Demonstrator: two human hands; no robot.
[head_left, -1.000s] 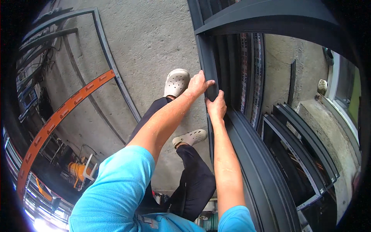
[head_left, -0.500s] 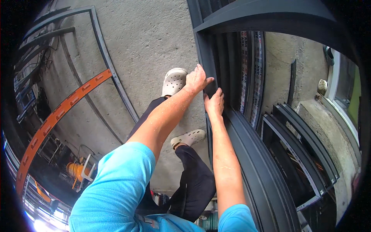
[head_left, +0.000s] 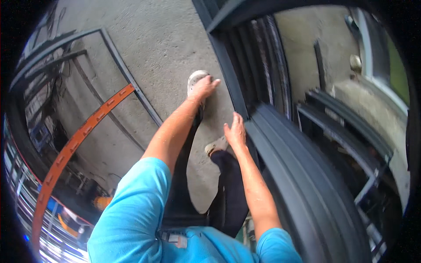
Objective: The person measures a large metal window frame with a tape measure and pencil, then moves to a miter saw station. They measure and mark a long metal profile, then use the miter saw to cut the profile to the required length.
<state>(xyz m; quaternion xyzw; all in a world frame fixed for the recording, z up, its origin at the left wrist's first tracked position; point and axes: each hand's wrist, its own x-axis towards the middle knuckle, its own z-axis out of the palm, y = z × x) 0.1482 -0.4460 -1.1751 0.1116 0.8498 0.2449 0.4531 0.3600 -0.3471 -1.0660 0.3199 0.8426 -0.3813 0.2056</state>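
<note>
1. Hands out over grey concrete floor [head_left: 166,39], beside a long dark metal frame [head_left: 302,184] running from near right to far centre.
2. Left hand [head_left: 204,87]: loosely open, fingers curled a little, gripping nothing, just left of the frame's far stretch.
3. Right hand [head_left: 236,130]: open, fingers spread, empty, close against the frame's left edge.
4. Pale shoe [head_left: 195,79] under the left hand; orange perforated bar [head_left: 83,136] far left.

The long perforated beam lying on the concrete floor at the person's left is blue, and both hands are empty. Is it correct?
Not quite. In the head view the perforated beam is orange, not blue. It does lie on the concrete floor at the person's left, and the left hand and right hand are empty.
</note>
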